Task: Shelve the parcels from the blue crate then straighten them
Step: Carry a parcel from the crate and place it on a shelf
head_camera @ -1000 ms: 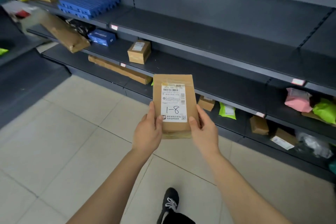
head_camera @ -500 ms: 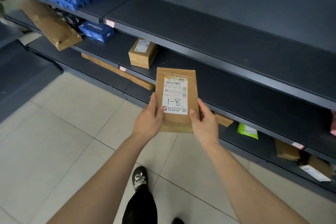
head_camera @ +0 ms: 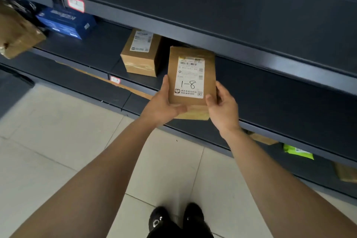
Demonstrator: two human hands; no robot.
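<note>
Left hand [head_camera: 163, 105] grips the lower left edge of the parcel [head_camera: 191, 81], thumb on its face; right hand [head_camera: 222, 105] pinches the lower right corner. Parcel: flat brown cardboard, rectangular, held upright at the front edge of the middle shelf [head_camera: 270, 83]. White label [head_camera: 190, 79] with barcode and handwritten "1-8". Just left, a taped cardboard box [head_camera: 142, 54] sits on the matte dark metal shelf; further left, a blue box [head_camera: 65, 23].

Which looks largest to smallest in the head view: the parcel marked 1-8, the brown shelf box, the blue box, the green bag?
1. parcel marked 1-8 (nearest camera)
2. brown shelf box and blue box: too alike to rank
3. green bag
</note>
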